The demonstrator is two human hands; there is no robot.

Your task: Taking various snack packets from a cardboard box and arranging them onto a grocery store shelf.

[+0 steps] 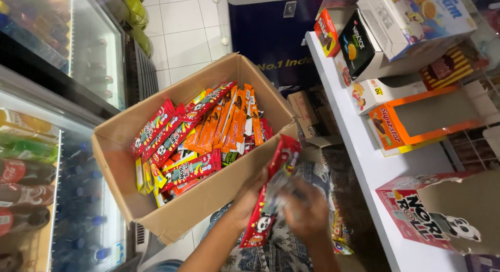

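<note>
Red snack strip (271, 199) looks light, floppy and crinkly-slick, pinched between left hand (249, 198) and right hand (307, 212) mid-length, beside the cardboard box (208, 199).

L hand (249, 198) & R hand (307, 212) close together, fingers curled shut; both forearms angled up from below.

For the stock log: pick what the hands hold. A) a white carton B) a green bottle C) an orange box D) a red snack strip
D: both hands grip a red snack strip in front of the cardboard box full of red and orange packets.
</note>
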